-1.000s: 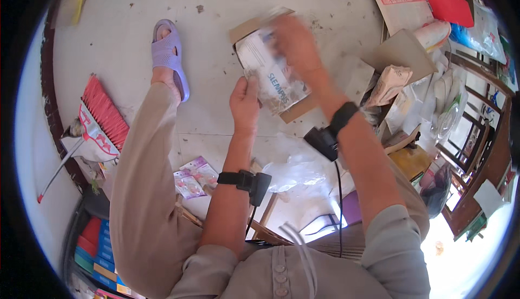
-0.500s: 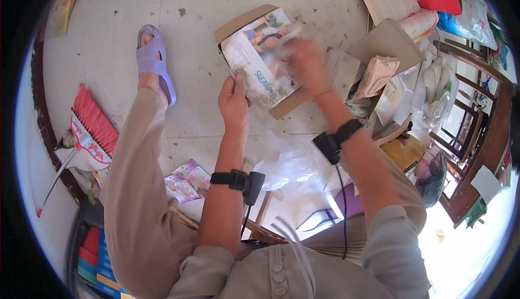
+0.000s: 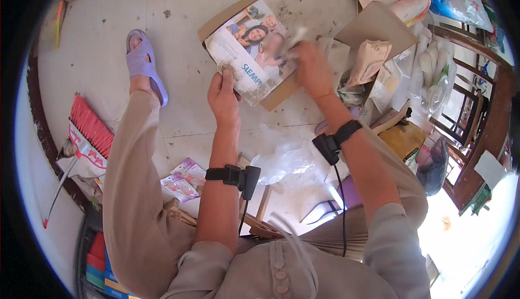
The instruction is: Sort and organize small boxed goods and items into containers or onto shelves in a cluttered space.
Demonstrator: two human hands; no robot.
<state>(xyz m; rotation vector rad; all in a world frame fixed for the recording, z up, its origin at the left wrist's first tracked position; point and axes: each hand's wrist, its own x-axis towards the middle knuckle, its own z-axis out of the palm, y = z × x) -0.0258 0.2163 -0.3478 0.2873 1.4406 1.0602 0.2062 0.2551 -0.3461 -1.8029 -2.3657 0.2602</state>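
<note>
A dusty cardboard box [image 3: 227, 48] with a photo of people on its white top sits tilted above the floor or on it; which one I cannot tell. My left hand [image 3: 223, 99] grips its near left corner, thumb on top and fingers underneath. Grey dirt smudges the top beside that thumb. Over the box's right edge, my right hand [image 3: 314, 72] is closed and blurred by motion. From its fingers sticks a whitish, crumpled piece [image 3: 298, 36], like tissue or cloth, too smeared to name surely.
On the right stands an open carton [image 3: 379, 25] with a beige packet [image 3: 370, 63] in it, near a wooden chair [image 3: 490, 120]. A red broom [image 3: 92, 125] leans at the left. Clear plastic [image 3: 287, 161] and pink packets [image 3: 184, 179] lie near my legs. Dirt specks dot the floor.
The box and both hands sit slightly further left in view as the whole view shifts. My right hand has moved off the photo toward the box's right edge, uncovering more of it.
</note>
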